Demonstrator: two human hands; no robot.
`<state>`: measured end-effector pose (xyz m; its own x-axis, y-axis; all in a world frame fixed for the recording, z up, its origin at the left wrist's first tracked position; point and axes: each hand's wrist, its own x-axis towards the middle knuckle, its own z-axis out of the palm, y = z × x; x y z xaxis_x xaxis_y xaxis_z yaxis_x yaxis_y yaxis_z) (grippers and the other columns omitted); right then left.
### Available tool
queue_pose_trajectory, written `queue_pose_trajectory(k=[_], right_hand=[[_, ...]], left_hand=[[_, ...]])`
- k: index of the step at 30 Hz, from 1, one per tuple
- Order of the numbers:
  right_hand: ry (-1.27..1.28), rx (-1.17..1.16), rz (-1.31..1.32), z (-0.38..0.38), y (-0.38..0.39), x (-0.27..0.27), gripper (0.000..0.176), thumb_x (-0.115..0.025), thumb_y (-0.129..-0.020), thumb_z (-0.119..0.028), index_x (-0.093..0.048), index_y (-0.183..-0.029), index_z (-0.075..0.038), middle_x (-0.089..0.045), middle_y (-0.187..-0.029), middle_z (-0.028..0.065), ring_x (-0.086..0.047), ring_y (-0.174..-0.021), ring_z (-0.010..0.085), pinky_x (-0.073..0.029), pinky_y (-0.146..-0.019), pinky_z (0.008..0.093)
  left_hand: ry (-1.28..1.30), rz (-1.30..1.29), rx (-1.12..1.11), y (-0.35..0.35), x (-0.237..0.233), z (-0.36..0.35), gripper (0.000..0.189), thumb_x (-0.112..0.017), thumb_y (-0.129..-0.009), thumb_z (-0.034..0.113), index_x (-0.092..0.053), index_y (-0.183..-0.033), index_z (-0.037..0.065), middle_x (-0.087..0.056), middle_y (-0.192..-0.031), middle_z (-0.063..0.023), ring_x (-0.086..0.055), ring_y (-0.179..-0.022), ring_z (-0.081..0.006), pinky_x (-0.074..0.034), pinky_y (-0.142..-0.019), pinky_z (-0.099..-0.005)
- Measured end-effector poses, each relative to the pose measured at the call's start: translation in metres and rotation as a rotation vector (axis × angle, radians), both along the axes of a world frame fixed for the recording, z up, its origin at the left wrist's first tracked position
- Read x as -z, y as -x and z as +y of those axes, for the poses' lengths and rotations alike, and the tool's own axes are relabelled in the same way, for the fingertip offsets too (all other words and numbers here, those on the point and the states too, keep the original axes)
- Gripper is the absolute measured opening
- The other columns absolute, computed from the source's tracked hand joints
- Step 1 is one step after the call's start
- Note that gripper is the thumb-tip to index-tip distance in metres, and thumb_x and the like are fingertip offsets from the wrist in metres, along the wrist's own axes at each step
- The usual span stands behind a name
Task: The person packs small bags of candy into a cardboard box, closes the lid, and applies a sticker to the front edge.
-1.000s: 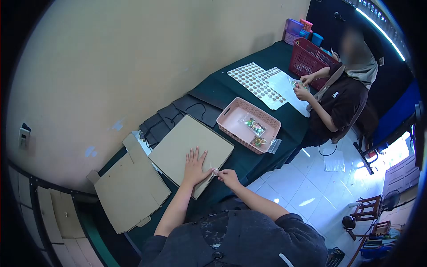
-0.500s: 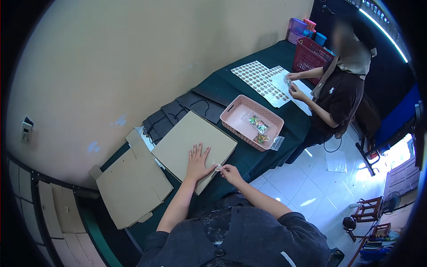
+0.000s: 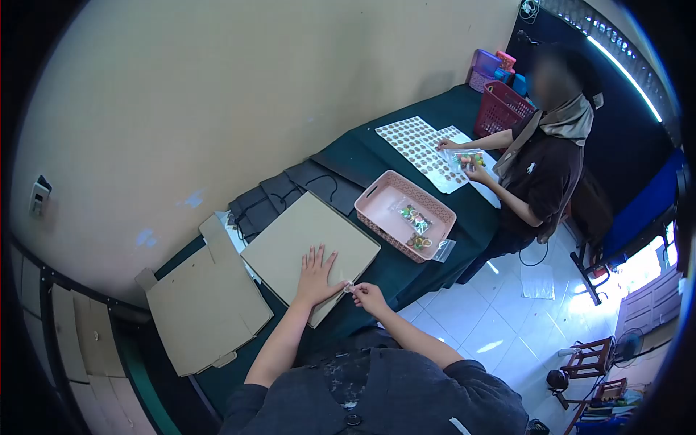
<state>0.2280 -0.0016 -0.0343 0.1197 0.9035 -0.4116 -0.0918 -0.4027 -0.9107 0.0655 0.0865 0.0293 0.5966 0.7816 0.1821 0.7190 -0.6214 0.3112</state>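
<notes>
My left hand (image 3: 317, 279) lies flat on a closed brown cardboard box (image 3: 312, 232), fingers spread. Its thumb reaches toward the near edge of the box, by a small whitish piece (image 3: 349, 286). The fingertips of my right hand (image 3: 370, 298) are pinched together on that piece, at the same edge. It may be tape or a sticker; it is too small to make out. To the left of the box lies a flat piece of folded cardboard (image 3: 206, 308) with flaps.
A pink basket (image 3: 370, 217) with small clear bags stands right of the box. Farther off, a co-worker (image 3: 540, 174) handles a clear bag (image 3: 464, 158) above sheets of round stickers (image 3: 409, 134). Dark folded bags (image 3: 279, 192) lie by the wall, and a red basket (image 3: 500, 109) stands behind.
My hands stay at the box edge with little change. The co-worker's hands now hold a bag with colourful contents, one hand reaching over the sticker sheets. The whole view has shifted slightly.
</notes>
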Motion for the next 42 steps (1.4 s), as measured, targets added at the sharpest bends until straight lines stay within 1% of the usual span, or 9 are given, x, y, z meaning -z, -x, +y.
queue_pose_trajectory(k=[7, 12, 16, 19, 22, 27, 33, 36, 42], right_hand=[[0.044, 0.024, 0.090, 0.001, 0.001, -0.006, 0.025, -0.061, -0.085, -0.027, -0.057, -0.090, -0.002, -0.057, -0.072, 0.0026, -0.055, -0.061, 0.0087, -0.050, -0.055, 0.0229], [0.056, 0.096, -0.025, -0.002, -0.005, -0.008, 0.026, -0.065, -0.082, -0.025, -0.053, -0.071, -0.005, -0.054, -0.065, 0.0040, -0.054, -0.054, 0.0095, -0.049, -0.049, 0.0236], [0.054, 0.244, 0.055, 0.005, -0.013, -0.013, 0.029, -0.059, -0.084, -0.030, -0.053, -0.070, -0.005, -0.052, -0.059, 0.0031, -0.050, -0.046, 0.0105, -0.046, -0.044, 0.0230], [0.037, 0.070, -0.086, 0.006, -0.010, -0.040, 0.040, -0.058, -0.084, -0.037, -0.055, -0.063, -0.003, -0.051, -0.053, 0.0022, -0.047, -0.041, 0.0094, -0.039, -0.039, 0.0220], [0.048, -0.092, -0.264, 0.009, 0.000, -0.025, 0.047, -0.059, -0.082, -0.044, -0.056, -0.060, -0.002, -0.049, -0.050, 0.0010, -0.046, -0.040, 0.0086, -0.036, -0.037, 0.0222], [0.128, -0.125, -0.318, 0.018, -0.005, -0.013, 0.055, -0.056, -0.081, -0.051, -0.063, -0.067, 0.002, -0.046, -0.044, 0.0039, -0.049, -0.039, 0.0119, -0.038, -0.038, 0.0255], [0.076, 0.029, -0.232, 0.029, -0.023, -0.018, 0.057, -0.052, -0.084, -0.049, -0.054, -0.056, 0.000, -0.045, -0.044, 0.0037, -0.047, -0.036, 0.0132, -0.041, -0.035, 0.0259], [0.080, -0.077, -0.427, 0.039, -0.037, -0.039, 0.062, -0.048, -0.086, -0.051, -0.050, -0.049, -0.001, -0.050, -0.045, 0.0080, -0.052, -0.038, 0.0150, -0.043, -0.035, 0.0269], [0.208, -0.397, -0.386, 0.031, -0.004, -0.065, 0.063, -0.054, -0.080, -0.055, -0.057, -0.053, 0.003, -0.056, -0.049, 0.0115, -0.054, -0.039, 0.0165, -0.046, -0.039, 0.0276]], left_hand=[[0.050, 0.017, -0.048, -0.009, 0.001, -0.007, 0.079, -0.059, -0.070, 0.056, -0.038, -0.132, 0.012, -0.017, -0.144, -0.0196, -0.010, -0.134, -0.0398, -0.006, -0.106, -0.0556], [0.030, -0.023, -0.012, -0.014, 0.013, -0.028, 0.075, -0.057, -0.074, 0.053, -0.036, -0.133, 0.011, -0.017, -0.144, -0.0206, -0.009, -0.134, -0.0395, -0.005, -0.106, -0.0558], [0.033, 0.011, -0.032, -0.014, 0.013, -0.021, 0.071, -0.055, -0.077, 0.049, -0.035, -0.134, 0.012, -0.018, -0.144, -0.0201, -0.012, -0.134, -0.0393, -0.007, -0.106, -0.0557], [0.039, 0.023, -0.078, -0.020, 0.008, -0.034, 0.067, -0.054, -0.079, 0.043, -0.034, -0.135, 0.013, -0.018, -0.144, -0.0182, -0.015, -0.133, -0.0394, -0.009, -0.105, -0.0576], [0.013, 0.101, -0.147, -0.026, 0.015, -0.040, 0.069, -0.054, -0.079, 0.040, -0.030, -0.138, 0.013, -0.017, -0.145, -0.0181, -0.013, -0.133, -0.0416, -0.009, -0.101, -0.0636], [-0.018, 0.114, -0.174, -0.027, 0.022, -0.039, 0.069, -0.053, -0.080, 0.041, -0.029, -0.138, 0.013, -0.015, -0.146, -0.0175, -0.012, -0.133, -0.0411, -0.009, -0.101, -0.0635], [-0.003, 0.049, -0.170, -0.026, 0.022, -0.046, 0.065, -0.053, -0.081, 0.035, -0.029, -0.138, 0.015, -0.017, -0.145, -0.0171, -0.015, -0.133, -0.0395, -0.010, -0.102, -0.0628], [0.014, 0.088, -0.139, -0.020, 0.020, -0.049, 0.063, -0.051, -0.083, 0.033, -0.028, -0.139, 0.017, -0.018, -0.145, -0.0167, -0.015, -0.133, -0.0385, -0.011, -0.103, -0.0609], [-0.012, 0.038, -0.144, -0.019, 0.021, -0.047, 0.060, -0.050, -0.084, 0.031, -0.028, -0.139, 0.017, -0.019, -0.145, -0.0163, -0.017, -0.133, -0.0380, -0.013, -0.103, -0.0594]])
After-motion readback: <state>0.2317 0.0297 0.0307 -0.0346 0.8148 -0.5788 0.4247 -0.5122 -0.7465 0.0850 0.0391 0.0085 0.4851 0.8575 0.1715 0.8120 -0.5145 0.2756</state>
